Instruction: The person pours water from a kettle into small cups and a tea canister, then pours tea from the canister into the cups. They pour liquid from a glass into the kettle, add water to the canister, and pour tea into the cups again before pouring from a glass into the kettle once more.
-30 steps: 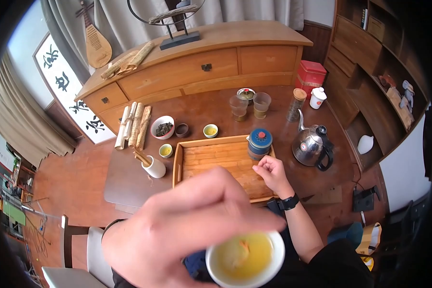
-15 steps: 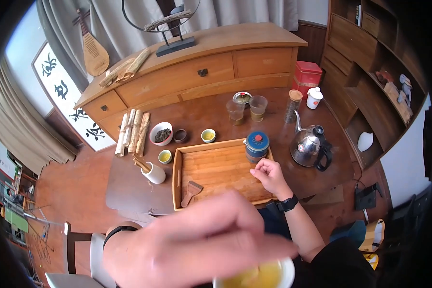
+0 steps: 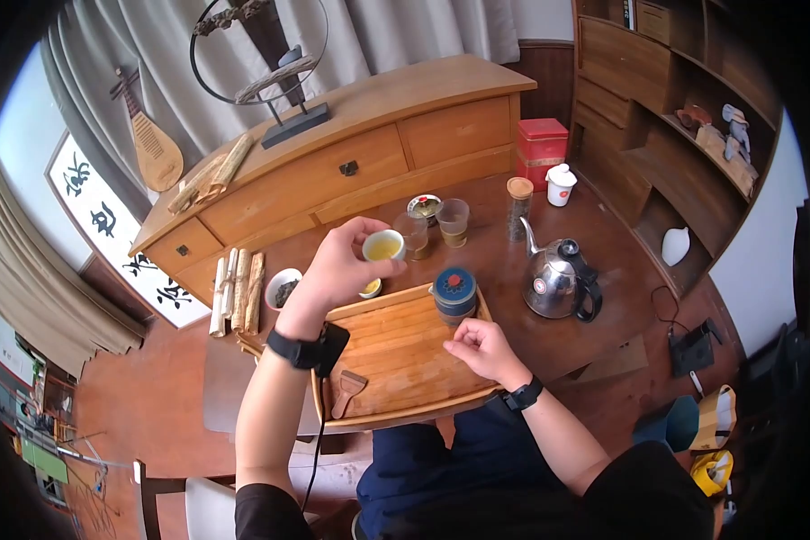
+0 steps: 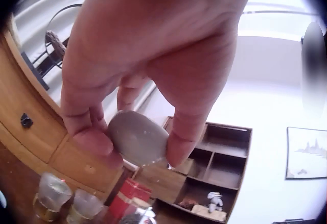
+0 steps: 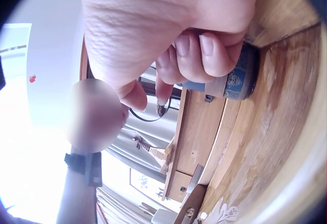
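Left hand (image 3: 337,265) and small round white cup of yellow liquid (image 3: 383,247) moved outward, from close under head camera to out over dark brown wooden table (image 3: 522,330); cup now well away from body, being presented there rather than drawn near. Cup pinched between thumb and fingers; its height above table hard to judge. Right hand (image 3: 484,351), fingers loosely curled, holds nothing, near blue lidded pot (image 3: 454,290) on rectangular wooden tray (image 3: 396,346).
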The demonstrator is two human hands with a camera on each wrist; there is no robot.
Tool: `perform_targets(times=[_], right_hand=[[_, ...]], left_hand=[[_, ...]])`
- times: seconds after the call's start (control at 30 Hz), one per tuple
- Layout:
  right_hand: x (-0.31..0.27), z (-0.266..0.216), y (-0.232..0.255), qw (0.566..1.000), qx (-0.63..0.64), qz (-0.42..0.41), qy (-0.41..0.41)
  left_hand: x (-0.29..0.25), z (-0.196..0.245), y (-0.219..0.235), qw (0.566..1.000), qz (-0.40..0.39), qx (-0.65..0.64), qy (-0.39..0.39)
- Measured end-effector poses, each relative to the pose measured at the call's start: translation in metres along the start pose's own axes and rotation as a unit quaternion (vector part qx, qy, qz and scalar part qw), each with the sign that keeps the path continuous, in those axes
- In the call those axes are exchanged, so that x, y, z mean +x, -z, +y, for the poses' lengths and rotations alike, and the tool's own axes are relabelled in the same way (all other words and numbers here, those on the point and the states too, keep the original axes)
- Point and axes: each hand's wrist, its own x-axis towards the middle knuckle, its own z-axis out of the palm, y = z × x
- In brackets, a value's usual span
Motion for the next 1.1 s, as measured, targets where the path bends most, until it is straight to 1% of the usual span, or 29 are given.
perform_targets(times=[0.03,0.1,0.13,0.2,0.23,0.3,0.33,0.4,0.43,0.5,0.53,0.6,0.63,0.67,0.73,0.77,0.8,0.87,0.9,0.97,1.0,1.07,1.1], right_hand=[[0.000,0.005,0.000,1.000,0.000,-0.001,0.001],[-0.001,-0.002,0.001,1.000,-0.007,0.001,0.002],[-0.001,-0.006,0.001,1.000,-0.012,0.000,0.002],[-0.001,-0.005,0.002,1.000,-0.016,0.002,0.005],[-0.001,-0.003,0.003,1.000,-0.021,0.001,0.009],[-0.001,-0.001,0.002,1.000,-0.023,0.003,0.013],[-0.001,-0.001,0.002,1.000,-0.025,0.005,0.014],[-0.001,-0.002,0.003,1.000,-0.024,0.005,0.011],[-0.001,-0.002,0.003,1.000,-0.013,0.005,0.008],[-0.002,-0.002,0.004,1.000,-0.015,0.006,0.012],[-0.001,-0.003,0.004,1.000,-0.015,0.004,0.016],[-0.001,-0.003,0.004,1.000,-0.018,0.007,0.020],[0.000,-0.003,0.004,0.999,-0.022,0.010,0.024],[0.000,-0.002,0.005,0.999,-0.022,0.009,0.024],[0.000,-0.002,0.005,1.000,-0.019,0.005,0.019],[0.000,-0.002,0.005,1.000,-0.019,0.004,0.019],[0.000,-0.003,0.005,0.999,-0.020,0.007,0.026],[0.000,-0.005,0.004,0.999,-0.022,0.007,0.032],[0.000,-0.005,0.004,0.999,-0.017,0.008,0.029],[-0.001,-0.003,0.003,1.000,-0.011,0.007,0.022],[0.000,-0.001,0.003,1.000,-0.009,0.009,0.019],[-0.001,0.002,0.003,1.000,-0.006,0.009,0.011],[-0.001,0.002,0.002,1.000,-0.006,0.011,0.013]], left_hand=[[0.018,-0.016,-0.003,1.000,-0.002,0.000,-0.003],[0.051,-0.041,-0.009,0.996,0.064,0.055,-0.002],[0.063,-0.049,-0.012,0.997,0.063,0.055,-0.006],[0.086,-0.062,-0.016,0.988,0.097,0.123,0.012],[0.098,-0.069,-0.017,0.988,0.097,0.122,0.008],[0.124,-0.088,-0.018,0.975,0.120,0.187,0.028],[0.136,-0.100,-0.020,0.975,0.119,0.187,0.025],[0.152,-0.107,-0.025,0.963,0.116,0.242,0.018],[0.158,-0.113,-0.029,0.963,0.115,0.242,0.015],[0.154,-0.104,-0.041,0.941,0.128,0.312,0.004],[0.154,-0.099,-0.045,0.941,0.127,0.313,0.004],[0.154,-0.096,-0.051,0.926,0.117,0.357,-0.032],[0.155,-0.094,-0.052,0.900,0.093,0.423,-0.056],[0.156,-0.094,-0.053,0.900,0.093,0.423,-0.055],[0.156,-0.092,-0.056,0.829,0.082,0.532,-0.151],[0.156,-0.092,-0.058,0.814,0.080,0.551,-0.166],[0.154,-0.091,-0.059,0.814,0.081,0.551,-0.165],[0.148,-0.089,-0.058,0.814,0.092,0.532,-0.212],[0.143,-0.088,-0.056,0.815,0.093,0.532,-0.210],[0.130,-0.086,-0.051,0.868,0.162,0.421,-0.206],[0.124,-0.082,-0.047,0.869,0.162,0.422,-0.203],[0.110,-0.079,-0.040,0.931,0.214,0.262,-0.137],[0.108,-0.088,-0.033,0.927,0.210,0.282,-0.130]])
